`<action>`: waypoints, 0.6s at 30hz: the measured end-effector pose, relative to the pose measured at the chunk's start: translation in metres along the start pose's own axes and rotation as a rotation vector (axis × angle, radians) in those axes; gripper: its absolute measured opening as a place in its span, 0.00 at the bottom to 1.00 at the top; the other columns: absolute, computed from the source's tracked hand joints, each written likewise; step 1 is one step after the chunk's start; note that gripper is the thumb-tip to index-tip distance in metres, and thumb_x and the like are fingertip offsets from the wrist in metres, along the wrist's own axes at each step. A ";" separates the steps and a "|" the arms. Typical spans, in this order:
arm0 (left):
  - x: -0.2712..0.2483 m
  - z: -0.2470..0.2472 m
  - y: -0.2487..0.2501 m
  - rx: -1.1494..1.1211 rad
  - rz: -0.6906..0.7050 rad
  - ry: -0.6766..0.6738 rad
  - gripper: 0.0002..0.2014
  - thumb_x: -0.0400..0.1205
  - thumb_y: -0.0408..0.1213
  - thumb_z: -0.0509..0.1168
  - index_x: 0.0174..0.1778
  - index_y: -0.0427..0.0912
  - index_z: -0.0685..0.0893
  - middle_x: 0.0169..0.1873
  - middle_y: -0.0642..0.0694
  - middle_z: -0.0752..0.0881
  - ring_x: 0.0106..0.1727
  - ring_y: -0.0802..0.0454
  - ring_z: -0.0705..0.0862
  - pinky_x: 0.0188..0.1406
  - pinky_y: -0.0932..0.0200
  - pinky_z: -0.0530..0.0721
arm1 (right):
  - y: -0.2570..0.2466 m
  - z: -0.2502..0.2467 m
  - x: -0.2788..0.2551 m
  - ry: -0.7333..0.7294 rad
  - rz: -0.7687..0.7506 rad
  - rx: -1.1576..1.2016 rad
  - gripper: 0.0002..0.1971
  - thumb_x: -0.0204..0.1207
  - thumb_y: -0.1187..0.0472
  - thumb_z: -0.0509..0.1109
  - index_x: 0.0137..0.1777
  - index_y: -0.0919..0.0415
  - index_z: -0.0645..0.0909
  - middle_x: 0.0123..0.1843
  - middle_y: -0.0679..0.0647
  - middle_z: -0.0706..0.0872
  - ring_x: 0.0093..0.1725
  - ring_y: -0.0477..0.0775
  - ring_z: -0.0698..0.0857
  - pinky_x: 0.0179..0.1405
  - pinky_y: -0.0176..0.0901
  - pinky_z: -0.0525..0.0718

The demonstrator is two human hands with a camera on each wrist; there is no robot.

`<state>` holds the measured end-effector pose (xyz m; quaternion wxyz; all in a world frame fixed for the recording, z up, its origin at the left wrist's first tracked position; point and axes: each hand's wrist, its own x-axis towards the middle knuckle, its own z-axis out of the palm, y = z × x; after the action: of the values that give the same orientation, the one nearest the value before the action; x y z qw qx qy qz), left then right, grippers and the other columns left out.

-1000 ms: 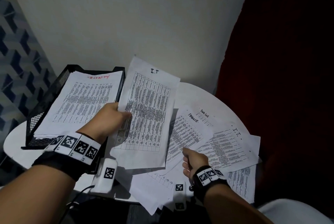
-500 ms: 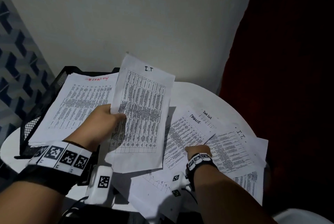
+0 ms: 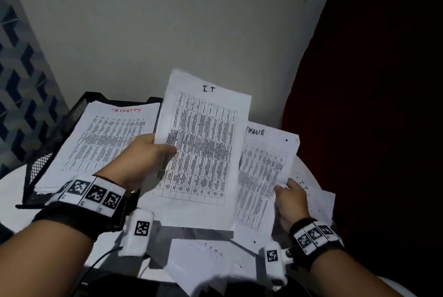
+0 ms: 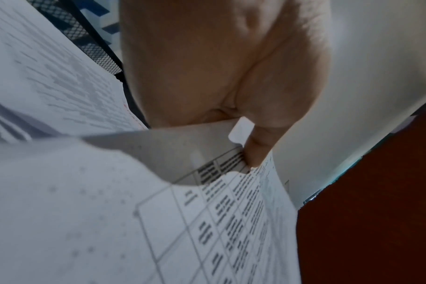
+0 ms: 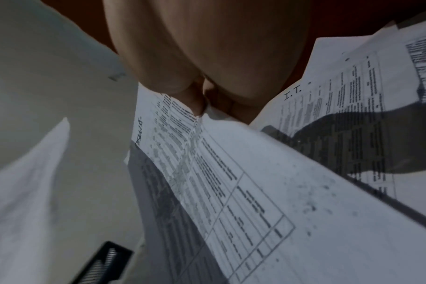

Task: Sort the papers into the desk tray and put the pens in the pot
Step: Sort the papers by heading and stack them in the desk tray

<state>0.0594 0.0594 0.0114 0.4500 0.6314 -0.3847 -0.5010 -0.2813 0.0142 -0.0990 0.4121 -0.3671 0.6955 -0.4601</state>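
Observation:
My left hand (image 3: pixel 153 153) pinches the left edge of a printed sheet headed "I.T" (image 3: pixel 203 153), held up above the table; the thumb (image 4: pixel 258 146) presses on its face. My right hand (image 3: pixel 290 193) pinches the right edge of a second sheet headed "Tasklist" (image 3: pixel 263 172), lifted and tilted beside the first; its fingertips (image 5: pixel 197 103) close on the paper (image 5: pixel 231 182). A black mesh desk tray (image 3: pixel 48 153) stands at the left with a stack topped by a red-headed sheet (image 3: pixel 107 138). No pens or pot show.
More loose sheets (image 3: pixel 211 260) lie on the round white table (image 3: pixel 12 201) beneath my hands, one headed "I.T." (image 5: pixel 328 107) at the right. A white wall is behind, a dark red surface (image 3: pixel 371 105) at the right.
My right hand has taken the Tasklist sheet off the pile and raised it. My left hand has lifted the I.T sheet slightly higher.

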 end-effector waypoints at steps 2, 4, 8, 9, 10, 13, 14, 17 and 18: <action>-0.008 0.010 0.001 -0.037 0.001 -0.027 0.01 0.83 0.29 0.69 0.47 0.37 0.85 0.30 0.43 0.81 0.28 0.48 0.78 0.31 0.56 0.75 | -0.019 -0.010 -0.026 -0.106 -0.002 0.124 0.16 0.86 0.74 0.61 0.58 0.61 0.89 0.46 0.59 0.93 0.38 0.58 0.88 0.45 0.49 0.88; -0.009 0.016 -0.004 -0.018 -0.002 -0.040 0.02 0.84 0.29 0.67 0.46 0.38 0.84 0.27 0.45 0.82 0.28 0.48 0.78 0.31 0.56 0.75 | -0.031 -0.004 -0.048 -0.264 0.046 0.240 0.18 0.88 0.74 0.58 0.58 0.60 0.89 0.48 0.60 0.94 0.34 0.57 0.89 0.37 0.48 0.89; -0.019 0.029 -0.013 0.030 -0.019 -0.078 0.11 0.85 0.28 0.67 0.63 0.38 0.82 0.44 0.39 0.90 0.40 0.41 0.89 0.34 0.55 0.84 | -0.041 -0.001 -0.080 -0.474 0.096 0.332 0.19 0.90 0.73 0.55 0.66 0.62 0.88 0.53 0.61 0.94 0.28 0.48 0.88 0.28 0.44 0.89; -0.020 0.033 -0.013 0.030 -0.021 -0.065 0.13 0.85 0.27 0.67 0.64 0.37 0.81 0.46 0.36 0.91 0.41 0.40 0.91 0.33 0.54 0.85 | -0.040 -0.002 -0.081 -0.501 0.102 0.346 0.19 0.90 0.72 0.55 0.67 0.62 0.87 0.52 0.61 0.94 0.27 0.47 0.87 0.28 0.45 0.89; -0.021 0.037 -0.014 0.026 -0.015 -0.045 0.13 0.84 0.25 0.67 0.64 0.37 0.79 0.46 0.36 0.90 0.37 0.43 0.91 0.29 0.56 0.86 | -0.038 -0.003 -0.080 -0.501 0.108 0.358 0.19 0.91 0.71 0.55 0.68 0.62 0.87 0.53 0.62 0.94 0.29 0.49 0.87 0.33 0.48 0.91; -0.020 0.042 -0.015 0.034 0.062 -0.019 0.20 0.82 0.19 0.67 0.61 0.48 0.79 0.47 0.41 0.90 0.33 0.52 0.93 0.26 0.60 0.87 | -0.023 -0.011 -0.066 -0.412 0.170 0.331 0.13 0.89 0.62 0.65 0.68 0.52 0.85 0.55 0.60 0.94 0.44 0.61 0.90 0.56 0.69 0.89; -0.017 0.041 -0.016 0.069 0.088 -0.018 0.23 0.81 0.18 0.68 0.62 0.52 0.81 0.49 0.43 0.91 0.37 0.51 0.93 0.30 0.58 0.88 | -0.015 -0.015 -0.057 -0.309 0.208 0.285 0.11 0.87 0.58 0.69 0.66 0.49 0.85 0.50 0.58 0.92 0.42 0.62 0.88 0.51 0.68 0.90; -0.010 0.033 -0.020 0.180 0.093 -0.010 0.16 0.80 0.22 0.69 0.55 0.50 0.88 0.39 0.44 0.91 0.32 0.48 0.89 0.31 0.56 0.84 | 0.025 -0.041 -0.013 0.029 0.278 0.074 0.10 0.77 0.60 0.75 0.54 0.64 0.85 0.37 0.58 0.84 0.31 0.58 0.82 0.29 0.44 0.82; -0.007 0.031 -0.020 0.200 0.081 0.011 0.13 0.81 0.24 0.70 0.54 0.47 0.88 0.38 0.43 0.90 0.34 0.45 0.89 0.32 0.55 0.83 | 0.042 -0.053 0.003 0.103 0.325 0.030 0.16 0.68 0.59 0.79 0.51 0.69 0.86 0.38 0.58 0.87 0.33 0.59 0.85 0.29 0.43 0.83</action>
<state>0.0284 0.0664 -0.0087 0.4065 0.6597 -0.4555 -0.4381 -0.3359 0.0424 -0.1264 0.4505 -0.2193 0.7589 -0.4160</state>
